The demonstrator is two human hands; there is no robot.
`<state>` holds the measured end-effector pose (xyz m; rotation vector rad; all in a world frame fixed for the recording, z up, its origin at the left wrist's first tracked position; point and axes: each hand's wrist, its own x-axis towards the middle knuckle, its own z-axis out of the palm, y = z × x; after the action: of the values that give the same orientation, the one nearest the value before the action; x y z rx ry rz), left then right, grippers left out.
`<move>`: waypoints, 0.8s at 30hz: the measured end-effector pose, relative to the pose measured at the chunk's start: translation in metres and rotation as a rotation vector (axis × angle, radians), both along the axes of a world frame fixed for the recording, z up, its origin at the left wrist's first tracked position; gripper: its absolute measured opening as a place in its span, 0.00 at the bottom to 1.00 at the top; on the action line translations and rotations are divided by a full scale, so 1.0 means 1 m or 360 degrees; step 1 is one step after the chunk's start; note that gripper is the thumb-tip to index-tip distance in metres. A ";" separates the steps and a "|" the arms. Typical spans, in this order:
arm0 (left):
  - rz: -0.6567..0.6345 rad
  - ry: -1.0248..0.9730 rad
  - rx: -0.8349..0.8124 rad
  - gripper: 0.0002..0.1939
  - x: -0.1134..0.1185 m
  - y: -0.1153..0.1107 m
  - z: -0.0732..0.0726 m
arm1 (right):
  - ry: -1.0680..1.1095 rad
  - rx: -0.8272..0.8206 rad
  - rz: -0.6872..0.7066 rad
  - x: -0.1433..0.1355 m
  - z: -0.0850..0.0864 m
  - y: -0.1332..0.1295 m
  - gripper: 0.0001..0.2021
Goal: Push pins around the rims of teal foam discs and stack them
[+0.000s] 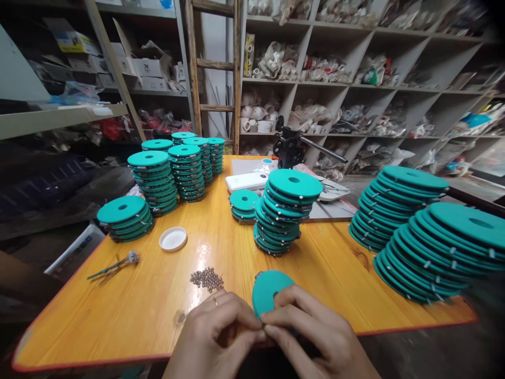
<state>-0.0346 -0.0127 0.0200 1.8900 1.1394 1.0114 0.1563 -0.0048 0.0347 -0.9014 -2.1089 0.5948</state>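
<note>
A green disc with a centre hole [265,292] is near the table's front edge, partly behind my right hand [315,331]. My right hand's thumb and fingers are pinched together at the disc's lower edge; a finger lies over the disc by its hole. My left hand [221,331], with a ring on one finger, is also pinched, its fingertips meeting those of my right hand. Whatever is between the fingertips is too small to name. A pile of small brown beads [207,279] lies just beyond my left hand.
Stacks of green discs stand at the left [152,181], centre [294,183] and right [414,179]. A white lid [173,239], a wire bundle [114,267], a white box [246,182] and a black clamp-like device [290,147] are on the wooden table [130,316]. Shelves stand behind.
</note>
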 end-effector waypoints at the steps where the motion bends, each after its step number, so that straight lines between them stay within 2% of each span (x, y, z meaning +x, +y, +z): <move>1: -0.0009 0.0007 0.0049 0.08 0.000 0.000 0.000 | -0.0016 -0.0006 0.0001 0.000 0.001 0.000 0.10; 5: -0.0062 0.0099 0.0243 0.08 0.000 -0.001 0.003 | -0.0065 0.0013 -0.0001 -0.003 0.001 -0.001 0.09; 8: -0.0037 0.0163 0.0225 0.08 -0.001 -0.004 0.006 | -0.0091 0.0085 -0.0003 -0.004 -0.003 -0.002 0.08; 13: 0.0081 0.0334 0.0261 0.08 -0.006 -0.009 0.006 | -0.0151 0.0321 -0.0133 -0.003 -0.011 -0.005 0.08; 16: 0.0043 0.0344 0.0352 0.08 -0.010 -0.009 0.008 | -0.0218 0.0447 -0.0217 0.007 -0.015 -0.008 0.06; 17: 0.0020 0.0336 0.0388 0.09 -0.011 -0.008 0.010 | -0.0261 0.0490 -0.0269 0.012 -0.017 -0.009 0.07; 20: -0.0088 0.0333 0.0519 0.09 -0.011 -0.006 0.013 | -0.0463 0.0559 -0.0514 0.028 -0.027 -0.014 0.27; 21: -0.0128 0.0342 0.0555 0.09 -0.009 -0.005 0.014 | -0.0520 0.0547 -0.0591 0.032 -0.031 -0.016 0.29; 24: -0.0210 0.0404 0.0679 0.10 -0.002 -0.001 0.013 | -0.0502 0.0447 -0.0681 0.035 -0.042 -0.018 0.28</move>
<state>-0.0368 -0.0140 0.0334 2.4566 0.9720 1.0199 0.1909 -0.0232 -0.0077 -1.2937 -2.1033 -0.0679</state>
